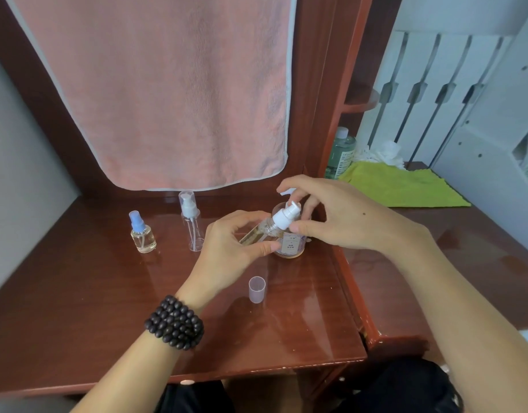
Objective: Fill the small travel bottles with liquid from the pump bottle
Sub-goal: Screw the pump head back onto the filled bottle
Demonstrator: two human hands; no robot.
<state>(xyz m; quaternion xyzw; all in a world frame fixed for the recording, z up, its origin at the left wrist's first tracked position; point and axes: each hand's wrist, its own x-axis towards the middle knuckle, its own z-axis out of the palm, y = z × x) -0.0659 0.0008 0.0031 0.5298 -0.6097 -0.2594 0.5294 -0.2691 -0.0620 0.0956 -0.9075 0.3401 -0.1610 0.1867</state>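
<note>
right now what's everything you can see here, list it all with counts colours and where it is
spray bottle: 1, clear with white sprayer, amber liquid, tilted, held in both hands
pump bottle: 1, clear, pale label, behind the hands
blue-top bottle: 1, clear, pale liquid, left on desk
tall bottle: 1, clear, white sprayer, capped, looks empty
loose cap: 1, translucent, desk in front of hands
desk: 1, red-brown wood
towel: 1, pink, hanging behind
cloth: 1, lime green, right
green bottle: 1, white cap, right rear
bracelet: 1, dark beads, left wrist
left hand: grips bottle body
right hand: pinches sprayer
</note>
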